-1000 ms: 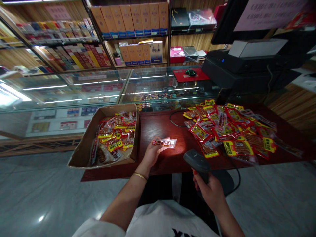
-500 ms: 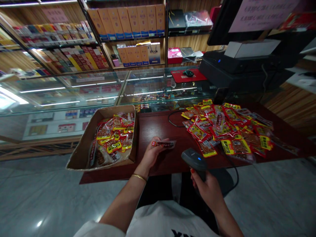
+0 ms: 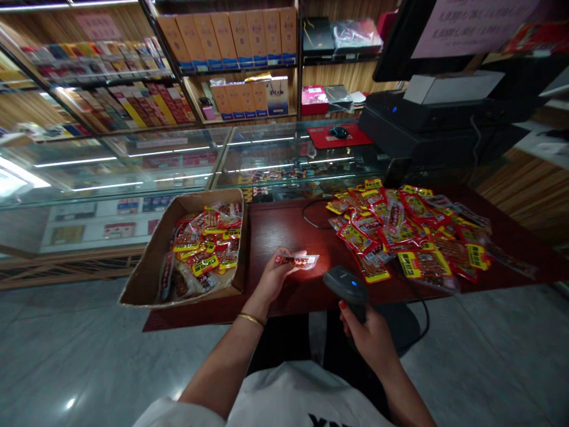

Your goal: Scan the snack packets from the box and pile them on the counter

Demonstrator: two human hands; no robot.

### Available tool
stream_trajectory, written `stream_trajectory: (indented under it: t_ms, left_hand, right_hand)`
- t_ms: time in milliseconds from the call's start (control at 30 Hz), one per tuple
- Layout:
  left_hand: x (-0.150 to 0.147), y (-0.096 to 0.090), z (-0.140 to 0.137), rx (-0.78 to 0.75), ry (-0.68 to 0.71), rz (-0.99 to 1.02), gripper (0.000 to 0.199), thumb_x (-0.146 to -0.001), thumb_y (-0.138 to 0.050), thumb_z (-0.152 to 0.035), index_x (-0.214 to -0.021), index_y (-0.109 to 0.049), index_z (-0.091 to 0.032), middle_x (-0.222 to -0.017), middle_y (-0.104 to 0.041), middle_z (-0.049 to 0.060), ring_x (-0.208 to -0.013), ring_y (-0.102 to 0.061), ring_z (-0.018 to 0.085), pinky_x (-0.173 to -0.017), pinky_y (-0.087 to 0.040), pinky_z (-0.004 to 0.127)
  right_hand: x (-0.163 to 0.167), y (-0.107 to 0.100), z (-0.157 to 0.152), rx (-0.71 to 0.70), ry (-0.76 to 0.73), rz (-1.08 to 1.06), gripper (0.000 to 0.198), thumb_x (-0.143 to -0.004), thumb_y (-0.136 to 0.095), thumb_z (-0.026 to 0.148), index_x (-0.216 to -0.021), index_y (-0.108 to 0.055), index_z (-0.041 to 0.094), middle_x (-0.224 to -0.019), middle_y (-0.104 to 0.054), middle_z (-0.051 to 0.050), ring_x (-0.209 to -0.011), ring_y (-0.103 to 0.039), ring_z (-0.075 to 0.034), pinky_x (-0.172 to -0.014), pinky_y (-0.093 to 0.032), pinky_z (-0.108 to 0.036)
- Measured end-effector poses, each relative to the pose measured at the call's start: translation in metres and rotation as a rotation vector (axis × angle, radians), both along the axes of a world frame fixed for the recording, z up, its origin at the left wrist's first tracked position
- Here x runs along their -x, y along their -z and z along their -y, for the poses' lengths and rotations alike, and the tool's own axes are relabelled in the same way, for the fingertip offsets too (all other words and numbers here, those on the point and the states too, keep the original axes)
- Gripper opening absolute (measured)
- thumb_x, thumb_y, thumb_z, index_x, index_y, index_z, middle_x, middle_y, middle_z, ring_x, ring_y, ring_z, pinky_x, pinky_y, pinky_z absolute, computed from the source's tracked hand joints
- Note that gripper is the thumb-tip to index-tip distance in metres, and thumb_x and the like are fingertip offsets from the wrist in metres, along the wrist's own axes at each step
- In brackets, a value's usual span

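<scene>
At a dark red wooden table (image 3: 284, 222), I pinch a slim, clear-and-red plastic snack packet (image 3: 306, 261) by its left end in my left hand (image 3: 271, 283), thumb on top and fingers beneath, a plain gold-coloured bangle (image 3: 252, 319) at the wrist. The packet lies in front of me, above the bare strip of wood between an open brown cardboard box (image 3: 144, 270) and a loose heap of shiny red-and-yellow plastic snack packets (image 3: 391, 228); whether it touches the tabletop I cannot tell. My right hand (image 3: 372, 337) wraps the handle of a dark grey handheld barcode scanner (image 3: 347, 284), its red-nailed thumb along the near side and its other fingers mostly hidden, so I cannot tell how they press. The scanner's head, showing a small blue light, faces the packet from just beside it, without contact, as a bright reddish glow falls across the packet's clear end and the wood next to it. More red-and-yellow packets fill the box to my left, while beyond the table a black computer mouse (image 3: 339, 131) rests on a flat red mouse pad (image 3: 317, 138) atop a long glass display counter (image 3: 267, 151)
</scene>
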State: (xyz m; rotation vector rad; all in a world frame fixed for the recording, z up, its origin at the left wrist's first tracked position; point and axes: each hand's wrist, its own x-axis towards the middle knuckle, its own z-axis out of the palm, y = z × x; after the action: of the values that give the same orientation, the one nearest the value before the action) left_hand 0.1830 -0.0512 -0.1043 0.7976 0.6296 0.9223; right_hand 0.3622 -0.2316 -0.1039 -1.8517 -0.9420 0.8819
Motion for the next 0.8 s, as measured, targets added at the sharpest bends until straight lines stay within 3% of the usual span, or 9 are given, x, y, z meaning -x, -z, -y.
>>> stream_trajectory:
  t_ms: [100,333,533,800]
  left_hand:
    - [0.0,-0.002,0.001,0.018,0.024,-0.001,0.033,-0.072,-0.078,-0.017,-0.091,-0.052,-0.021,-0.094,-0.072,0.001,-0.104,-0.07,0.024,-0.097,-0.049,0.039]
    - [0.0,-0.001,0.001,-0.019,-0.023,-0.01,0.029,-0.071,-0.078,-0.015,-0.087,-0.055,-0.021,-0.079,-0.066,-0.003,-0.092,-0.069,0.02,-0.094,-0.05,0.036]
    - [0.001,-0.001,0.001,0.012,0.039,0.016,0.034,-0.075,-0.078,-0.016,-0.094,-0.05,-0.021,-0.111,-0.075,0.008,-0.111,-0.07,0.027,-0.107,-0.044,0.048]
    - [0.001,-0.001,0.001,0.011,0.033,0.018,0.034,-0.075,-0.076,-0.015,-0.094,-0.049,-0.021,-0.112,-0.075,0.009,-0.111,-0.071,0.029,-0.107,-0.044,0.05]
  right_hand:
    - [0.001,0.0,-0.002,0.008,-0.002,0.005,0.053,-0.086,-0.058,0.075,-0.079,-0.065,0.023,-0.057,-0.07,-0.003,-0.052,-0.068,-0.022,-0.053,-0.051,-0.029]
    - [0.0,0.002,-0.005,0.013,-0.007,0.017,0.055,-0.087,-0.057,0.076,-0.082,-0.068,0.021,-0.056,-0.07,-0.003,-0.051,-0.068,-0.022,-0.054,-0.051,-0.03]
    - [0.001,-0.001,-0.002,0.001,-0.004,0.013,0.052,-0.086,-0.058,0.074,-0.078,-0.064,0.023,-0.055,-0.069,-0.003,-0.051,-0.068,-0.022,-0.053,-0.051,-0.03]
    - [0.001,-0.01,0.007,-0.012,-0.004,0.019,0.05,-0.087,-0.058,0.072,-0.077,-0.064,0.023,-0.056,-0.067,-0.001,-0.05,-0.066,-0.02,-0.053,-0.051,-0.028]
